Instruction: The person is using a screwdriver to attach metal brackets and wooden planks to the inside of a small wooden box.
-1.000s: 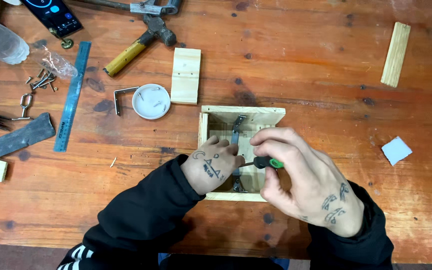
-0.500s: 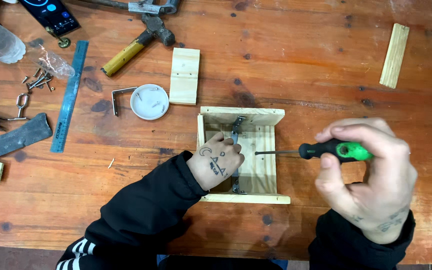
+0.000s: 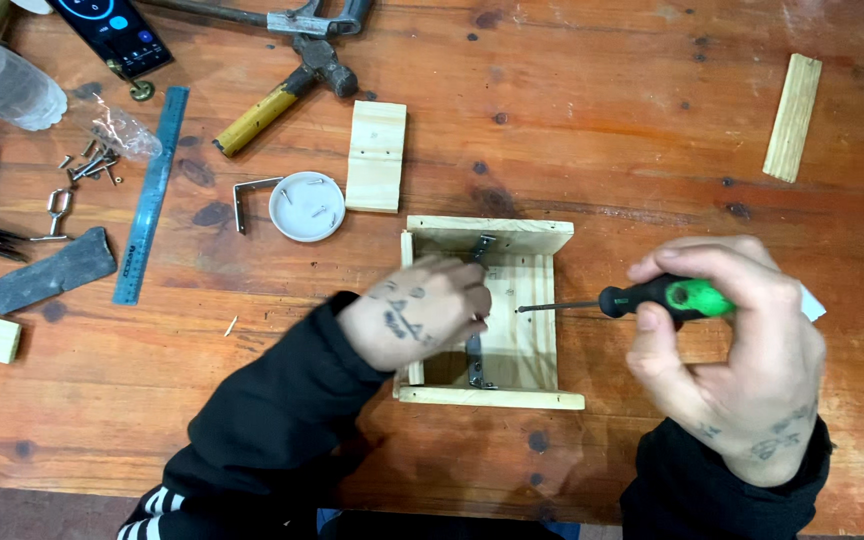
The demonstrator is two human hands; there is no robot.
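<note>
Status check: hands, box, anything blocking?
Left hand on wooden box. Right hand grips screwdriver, tip clear of bracket. Nothing blocking.

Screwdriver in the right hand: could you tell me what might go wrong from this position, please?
The screwdriver tip points toward the left hand resting inside the small wooden box, so a slip could jab the fingers. The right hand holds it out past the box's open side, so lining it up again could nudge the unclamped box or the metal bracket.
</note>
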